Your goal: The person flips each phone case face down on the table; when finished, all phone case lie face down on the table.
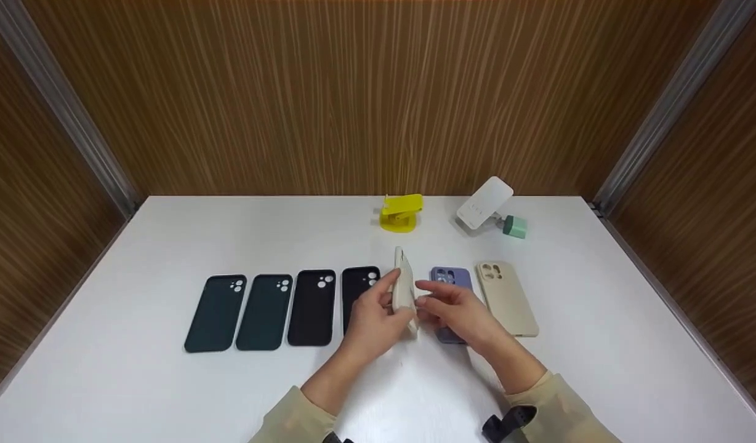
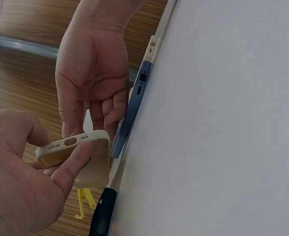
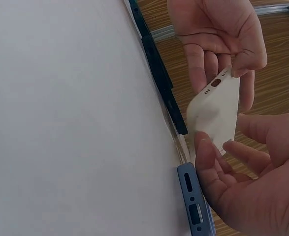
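My left hand (image 1: 378,323) grips a cream phone case (image 1: 404,286) above the table, thumb on one side and fingers on the other. The case stands nearly on edge. Its bottom end, with a port slot and small speaker holes, shows in the left wrist view, where my thumb lies across the hollow inner side. My right hand (image 3: 252,172) is beside the smooth back of the case, its fingers loosely bent and the fingertips close to that surface. Beneath the right hand lies a purple phone case (image 1: 458,277), partly covered by it.
To the left, two dark green cases (image 1: 215,314) and two black cases (image 1: 311,307) lie in a row. A beige case (image 1: 510,298) lies at the right. Behind stand a yellow phone stand (image 1: 399,215), a white stand (image 1: 486,203) and a green block (image 1: 514,226). Wood-grain panels (image 1: 365,92) enclose the table.
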A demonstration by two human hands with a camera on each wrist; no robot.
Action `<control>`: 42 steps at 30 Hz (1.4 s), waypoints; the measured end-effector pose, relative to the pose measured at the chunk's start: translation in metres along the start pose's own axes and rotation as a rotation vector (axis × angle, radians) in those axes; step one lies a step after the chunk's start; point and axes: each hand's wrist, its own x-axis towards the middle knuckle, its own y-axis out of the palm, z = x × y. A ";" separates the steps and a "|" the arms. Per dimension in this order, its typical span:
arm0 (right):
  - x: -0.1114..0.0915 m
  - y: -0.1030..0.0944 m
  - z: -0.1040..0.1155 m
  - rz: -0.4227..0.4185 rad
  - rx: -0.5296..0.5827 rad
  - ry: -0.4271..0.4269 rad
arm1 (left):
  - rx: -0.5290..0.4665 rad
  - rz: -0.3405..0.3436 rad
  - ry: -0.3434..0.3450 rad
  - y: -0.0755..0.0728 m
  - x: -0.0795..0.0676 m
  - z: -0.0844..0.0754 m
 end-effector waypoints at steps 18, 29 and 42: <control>0.004 -0.001 -0.008 -0.184 0.083 0.072 | -0.190 -0.025 -0.097 0.001 0.001 0.005; 0.004 -0.005 -0.009 -0.202 -0.018 0.057 | 0.018 -0.075 -0.044 -0.012 0.008 0.010; 0.003 -0.009 -0.006 -0.201 -0.213 -0.031 | 0.095 -0.028 -0.077 -0.020 0.011 0.022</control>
